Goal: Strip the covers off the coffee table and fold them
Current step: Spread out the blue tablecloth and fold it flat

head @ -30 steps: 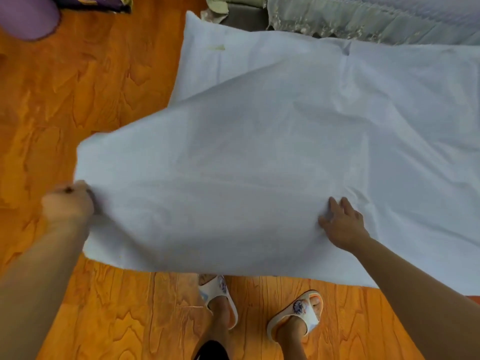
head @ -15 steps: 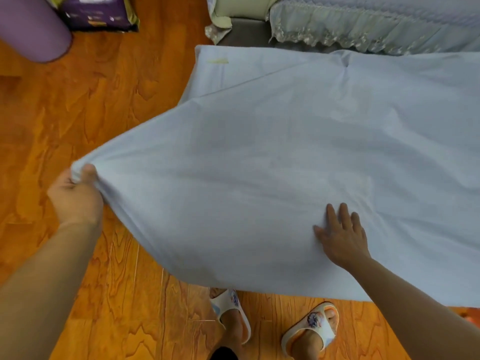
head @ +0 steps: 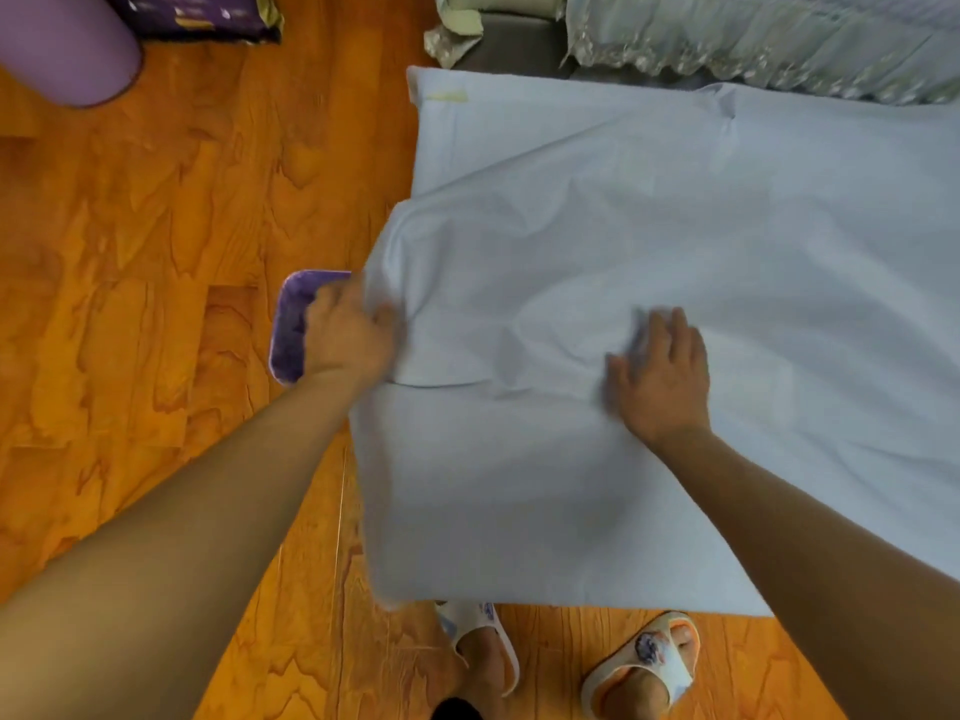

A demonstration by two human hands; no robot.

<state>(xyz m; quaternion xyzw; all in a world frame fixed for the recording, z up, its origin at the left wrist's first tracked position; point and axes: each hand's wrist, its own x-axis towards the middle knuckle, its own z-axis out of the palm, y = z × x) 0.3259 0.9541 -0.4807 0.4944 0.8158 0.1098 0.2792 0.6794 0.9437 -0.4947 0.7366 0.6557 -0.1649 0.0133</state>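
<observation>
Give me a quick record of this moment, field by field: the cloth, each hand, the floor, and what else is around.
cloth: pale blue cover, partly folded over itself
left hand: left hand grips the cover's left edge
right hand: right hand lies flat on the cover, fingers straight
floor: orange wood floor
nearby: purple tray beside the left hand; lace-edged fabric at the top; slippers on the feet

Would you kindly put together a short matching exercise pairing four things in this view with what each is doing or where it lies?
Things:
1. left hand
2. right hand
3. purple corner
4. slippers

States:
A. lies flat, fingers spread, on the pale blue cover
B. on the person's feet, on the wooden floor
C. grips a bunched fold of the cover
D. uncovered, beside the left hand

Pairs: 1-C, 2-A, 3-D, 4-B
</observation>
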